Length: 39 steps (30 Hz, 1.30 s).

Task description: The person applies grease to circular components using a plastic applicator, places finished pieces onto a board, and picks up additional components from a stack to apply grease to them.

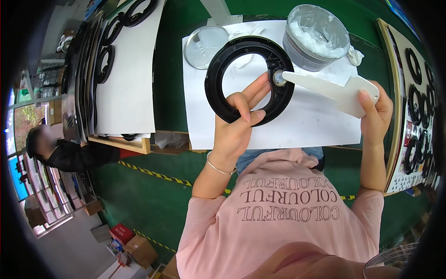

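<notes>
My left hand (238, 122) holds a black ring (214, 83) tilted up above the white sheet (297, 132), with some fingers passing through its opening. On the ring's right side sits a small round part (279, 78) with a pale centre. My right hand (376, 114) grips the wide end of a white spatula (325, 88); its narrow tip is at the round part. Behind them stands a clear tub (309, 59) lined with plastic and holding a whitish substance. A round clear lid (204, 49) lies to the left of the tub.
Crumpled tissue (355, 56) lies right of the tub. Boards with several black rings stand at left (134, 69) and right (402, 60). A metal post (218, 11) rises at the table's back. Another person (69, 156) is at far left.
</notes>
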Each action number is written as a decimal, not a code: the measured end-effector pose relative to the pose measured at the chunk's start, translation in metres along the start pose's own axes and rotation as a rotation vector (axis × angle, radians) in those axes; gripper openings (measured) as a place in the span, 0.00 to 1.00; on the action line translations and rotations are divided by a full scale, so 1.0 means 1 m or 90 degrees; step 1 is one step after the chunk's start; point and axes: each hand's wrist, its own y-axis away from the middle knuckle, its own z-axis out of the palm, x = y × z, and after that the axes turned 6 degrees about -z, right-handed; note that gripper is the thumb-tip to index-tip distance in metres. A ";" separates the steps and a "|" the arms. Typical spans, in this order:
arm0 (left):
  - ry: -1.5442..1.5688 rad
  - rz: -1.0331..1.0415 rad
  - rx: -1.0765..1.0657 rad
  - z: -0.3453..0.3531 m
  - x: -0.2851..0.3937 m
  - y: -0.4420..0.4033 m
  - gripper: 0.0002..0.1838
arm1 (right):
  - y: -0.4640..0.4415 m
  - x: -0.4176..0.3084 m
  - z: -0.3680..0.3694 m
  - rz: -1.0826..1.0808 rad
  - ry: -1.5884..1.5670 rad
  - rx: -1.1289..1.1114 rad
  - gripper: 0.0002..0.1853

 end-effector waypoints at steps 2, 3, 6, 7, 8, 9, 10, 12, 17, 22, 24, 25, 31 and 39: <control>0.001 -0.005 0.002 0.002 0.001 0.000 0.15 | -0.001 -0.002 -0.001 0.002 -0.011 0.010 0.14; 0.003 -0.010 0.004 0.002 0.001 0.000 0.15 | -0.001 -0.004 -0.001 0.016 -0.010 -0.017 0.14; 0.007 -0.006 -0.004 0.003 0.000 0.000 0.15 | 0.000 -0.002 -0.006 0.014 -0.003 -0.037 0.14; 0.007 -0.004 -0.004 0.003 0.000 -0.001 0.15 | 0.000 -0.001 -0.007 0.002 0.003 -0.032 0.14; 0.011 -0.010 -0.003 0.004 0.001 -0.001 0.15 | -0.001 -0.001 -0.009 0.001 0.002 -0.033 0.14; 0.016 -0.017 -0.002 0.004 0.001 0.000 0.15 | -0.003 -0.001 -0.012 -0.019 -0.016 0.021 0.14; 0.017 -0.017 -0.002 0.004 0.001 0.000 0.15 | -0.006 -0.003 -0.015 -0.038 -0.034 0.076 0.15; 0.011 -0.016 0.005 0.004 -0.001 0.000 0.15 | -0.015 -0.013 -0.022 -0.049 0.032 0.117 0.16; 0.029 -0.024 -0.003 0.005 -0.004 -0.001 0.15 | -0.045 -0.040 -0.040 -0.115 0.354 0.094 0.18; 0.031 -0.022 0.000 0.006 -0.006 -0.002 0.15 | -0.056 -0.054 -0.035 -0.124 0.400 -0.026 0.16; 0.024 -0.022 0.015 0.005 -0.007 -0.002 0.15 | -0.056 -0.057 -0.034 -0.131 0.413 -0.037 0.15; 0.026 -0.025 0.014 0.004 -0.006 -0.002 0.15 | -0.054 -0.058 -0.034 -0.138 0.424 -0.049 0.14; 0.022 -0.016 0.007 0.001 -0.007 -0.004 0.14 | -0.049 -0.056 -0.035 -0.113 0.416 -0.020 0.15; 0.174 -0.118 0.038 0.004 -0.008 -0.005 0.14 | -0.038 -0.054 -0.032 -0.103 0.295 0.091 0.17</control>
